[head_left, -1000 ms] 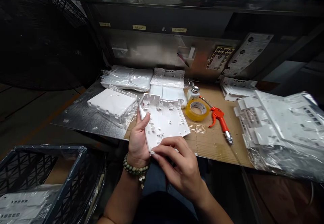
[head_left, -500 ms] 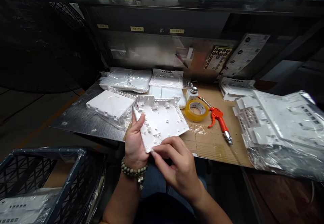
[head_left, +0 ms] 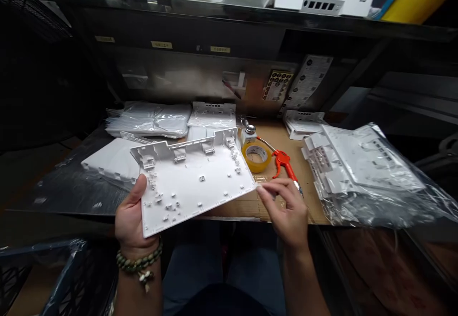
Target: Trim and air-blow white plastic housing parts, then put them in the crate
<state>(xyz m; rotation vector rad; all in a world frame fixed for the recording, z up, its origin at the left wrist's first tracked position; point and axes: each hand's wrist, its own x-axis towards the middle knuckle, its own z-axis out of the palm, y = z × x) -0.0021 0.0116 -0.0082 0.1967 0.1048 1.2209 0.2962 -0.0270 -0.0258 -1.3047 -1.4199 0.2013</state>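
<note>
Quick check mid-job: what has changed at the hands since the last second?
The right hand moved rightward from the white panel's near left corner to its near right corner. The panel now looks wider in view. The left hand still holds its left side. The yellow tape roll and red air gun stayed put.

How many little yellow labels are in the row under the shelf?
3. All sit on the back panel, below the shelf: the left label, the middle label and the right label. Darker parts of the panel might hide another.
</note>
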